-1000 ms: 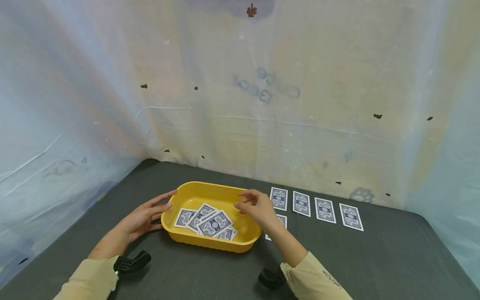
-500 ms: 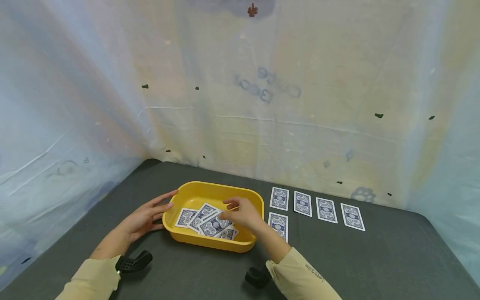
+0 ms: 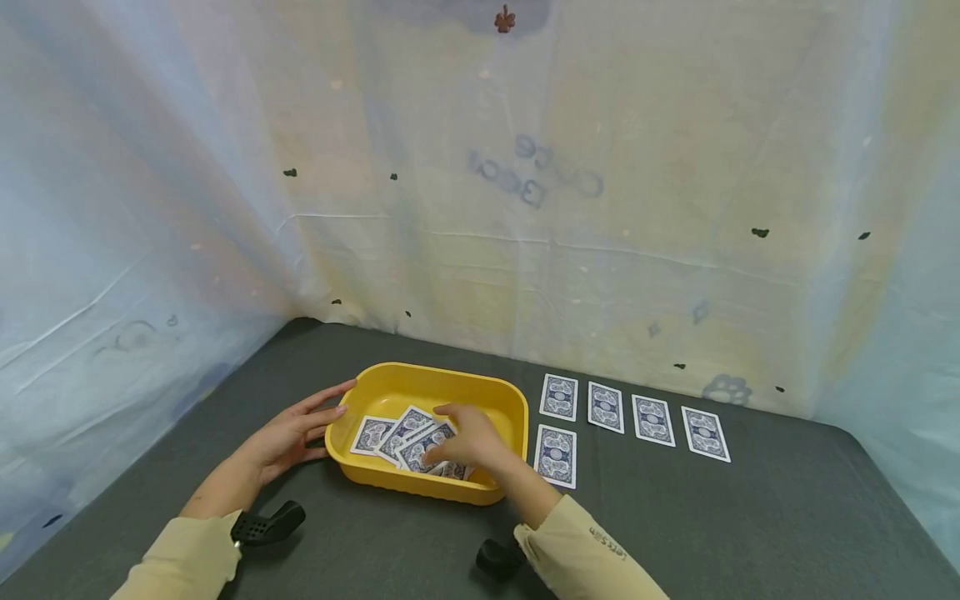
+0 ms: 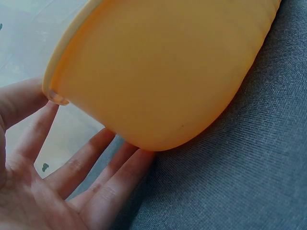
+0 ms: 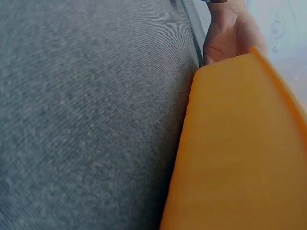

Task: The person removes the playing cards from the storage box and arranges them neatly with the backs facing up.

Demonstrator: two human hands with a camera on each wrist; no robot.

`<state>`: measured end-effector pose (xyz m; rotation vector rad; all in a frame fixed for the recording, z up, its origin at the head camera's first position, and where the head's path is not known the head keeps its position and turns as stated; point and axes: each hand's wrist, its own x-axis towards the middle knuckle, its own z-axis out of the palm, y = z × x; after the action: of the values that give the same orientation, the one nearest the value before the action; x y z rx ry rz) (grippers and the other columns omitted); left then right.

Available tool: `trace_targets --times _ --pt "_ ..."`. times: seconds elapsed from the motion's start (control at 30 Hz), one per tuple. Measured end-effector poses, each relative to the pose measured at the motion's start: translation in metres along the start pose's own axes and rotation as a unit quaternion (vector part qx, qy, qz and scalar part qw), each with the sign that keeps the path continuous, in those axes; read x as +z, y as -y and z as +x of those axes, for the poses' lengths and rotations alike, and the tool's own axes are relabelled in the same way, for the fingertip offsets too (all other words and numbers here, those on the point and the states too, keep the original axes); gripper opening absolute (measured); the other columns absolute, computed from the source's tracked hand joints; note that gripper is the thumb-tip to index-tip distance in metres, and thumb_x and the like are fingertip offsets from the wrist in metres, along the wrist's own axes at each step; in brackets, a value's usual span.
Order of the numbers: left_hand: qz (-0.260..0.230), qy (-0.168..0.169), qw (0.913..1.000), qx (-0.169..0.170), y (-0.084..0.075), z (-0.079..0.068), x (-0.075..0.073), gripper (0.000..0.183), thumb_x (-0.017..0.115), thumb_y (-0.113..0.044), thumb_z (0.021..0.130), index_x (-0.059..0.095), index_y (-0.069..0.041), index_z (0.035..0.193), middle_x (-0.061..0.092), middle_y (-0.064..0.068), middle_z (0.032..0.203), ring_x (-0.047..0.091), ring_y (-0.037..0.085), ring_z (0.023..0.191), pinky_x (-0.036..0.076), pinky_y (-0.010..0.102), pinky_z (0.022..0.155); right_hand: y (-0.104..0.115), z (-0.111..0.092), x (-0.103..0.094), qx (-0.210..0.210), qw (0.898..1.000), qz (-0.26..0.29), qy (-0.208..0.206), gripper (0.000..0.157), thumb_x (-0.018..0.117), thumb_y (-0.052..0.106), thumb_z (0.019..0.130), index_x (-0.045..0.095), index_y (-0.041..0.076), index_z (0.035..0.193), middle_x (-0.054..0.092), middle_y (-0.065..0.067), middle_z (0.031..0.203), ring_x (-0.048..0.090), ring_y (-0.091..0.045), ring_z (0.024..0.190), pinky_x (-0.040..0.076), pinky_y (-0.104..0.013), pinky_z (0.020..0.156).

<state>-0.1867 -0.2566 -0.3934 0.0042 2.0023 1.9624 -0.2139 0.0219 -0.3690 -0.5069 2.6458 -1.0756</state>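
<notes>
A yellow plastic tray stands left of the table's middle, with several playing cards overlapping in it, blue patterned backs up. My left hand rests against the tray's left end, its fingers spread. Up close in the left wrist view, fingertips of the left hand touch the yellow wall and the rim. Reaching into the tray, my right hand is right over the top cards, thumb and fingers apart, and partly covers them. The right wrist view shows only the tray's outer side and the left hand beyond it.
Right of the tray, several cards lie face down in a row, from the nearest card to the far right card. Another card lies below the row's left end. A pale curtain hangs behind the dark table.
My right hand has moved left and down, from the tray's right rim to over the cards, uncovering the card beside the tray. The left hand stays in place.
</notes>
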Motion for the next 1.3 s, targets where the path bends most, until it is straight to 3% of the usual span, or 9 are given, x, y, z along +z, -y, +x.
trace_targets --times 0.23,0.37,0.6,0.83,1.0,1.13,1.3 --pt "-0.002 -0.002 1.0 -0.001 0.0 0.0 0.0 0.066 0.052 -0.037 0.099 0.018 -0.025 0.155 0.009 0.013 0.161 0.043 0.019 0.131 0.046 0.047 0.1 0.0 -0.001 0.004 -0.021 0.999 -0.045 -0.008 0.067 0.088 0.01 0.062 0.064 0.004 0.124 0.057 -0.018 0.128 0.046 -0.037 0.124 0.035 -0.049 0.106" --pt "-0.002 -0.001 1.0 0.0 0.0 0.0 0.0 0.065 0.051 -0.036 0.1 0.019 -0.026 0.155 0.009 0.013 0.161 0.042 0.02 0.132 0.045 0.047 0.1 -0.002 -0.003 0.004 -0.021 0.998 -0.057 -0.017 0.059 0.086 0.008 0.062 0.065 0.003 0.117 0.06 -0.015 0.114 0.046 -0.034 0.116 0.037 -0.047 0.101" --pt "0.0 0.001 1.0 -0.001 0.0 0.0 0.001 0.065 0.051 -0.037 0.1 0.018 -0.026 0.155 0.007 0.012 0.162 0.04 0.022 0.134 0.045 0.048 0.101 -0.003 -0.005 0.001 -0.014 0.998 -0.059 -0.031 0.038 0.087 0.013 0.064 0.069 0.005 0.097 0.055 -0.006 0.084 0.047 -0.021 0.085 0.038 -0.033 0.075" --pt "0.003 0.005 1.0 0.003 0.0 0.0 0.0 0.065 0.05 -0.036 0.1 0.017 -0.025 0.155 0.006 0.013 0.162 0.037 0.025 0.136 0.043 0.049 0.102 -0.004 -0.01 -0.002 -0.025 0.999 -0.018 -0.03 0.016 0.08 0.015 0.075 0.065 0.008 0.078 0.058 0.0 0.074 0.048 -0.014 0.069 0.038 -0.025 0.06" --pt "0.003 0.007 1.0 0.005 0.002 0.0 -0.001 0.065 0.05 -0.036 0.1 0.017 -0.026 0.155 0.007 0.013 0.162 0.037 0.025 0.137 0.044 0.049 0.102 -0.002 -0.014 -0.007 -0.018 0.999 0.037 -0.013 0.015 0.078 0.014 0.079 0.065 0.007 0.08 0.057 -0.001 0.074 0.05 -0.012 0.061 0.041 -0.022 0.052" --pt "0.003 0.007 1.0 0.005 0.002 0.001 -0.001 0.064 0.049 -0.036 0.1 0.017 -0.026 0.155 0.007 0.013 0.161 0.036 0.026 0.137 0.044 0.048 0.101 -0.001 -0.017 -0.011 -0.023 0.997 0.073 0.001 0.015 0.075 0.009 0.08 0.068 0.004 0.092 0.06 -0.004 0.079 0.056 -0.016 0.053 0.047 -0.024 0.048" --pt "0.004 0.006 1.0 0.003 0.002 0.001 -0.001 0.064 0.049 -0.037 0.1 0.017 -0.026 0.155 0.007 0.012 0.162 0.034 0.028 0.139 0.044 0.049 0.102 -0.004 -0.018 -0.014 -0.023 0.997 0.075 -0.005 0.031 0.073 0.005 0.081 0.067 0.005 0.111 0.064 -0.007 0.089 0.059 -0.017 0.064 0.052 -0.026 0.054"
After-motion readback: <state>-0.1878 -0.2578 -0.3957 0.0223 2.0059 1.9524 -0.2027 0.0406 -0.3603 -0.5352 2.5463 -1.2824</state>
